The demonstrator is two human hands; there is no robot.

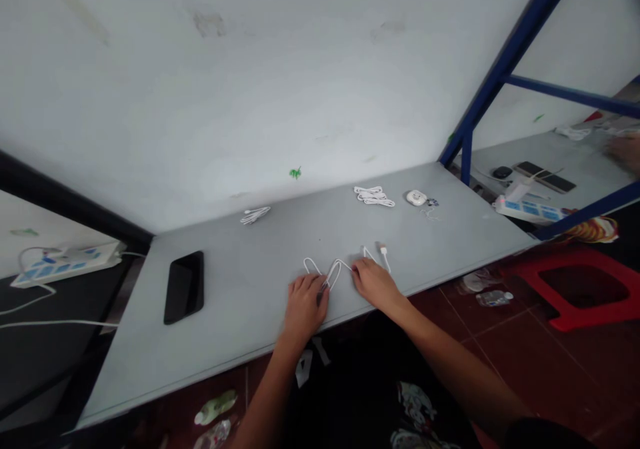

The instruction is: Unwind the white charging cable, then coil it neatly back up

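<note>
A thin white cable (334,269) lies in loops on the grey table (240,282), near its front edge. My left hand (305,302) rests on the table with its fingers curled over the cable's left loops. My right hand (373,282) pinches the cable a little to the right. The cable's plug end (384,252) lies free just beyond my right hand.
A black phone (184,286) lies at the left. Two bundled white cables (255,215) (373,196) and a small white round case (416,198) sit near the wall. Power strips (65,262) (530,210) lie on the neighbouring tables. A red stool (580,289) and bottles (493,297) are on the floor.
</note>
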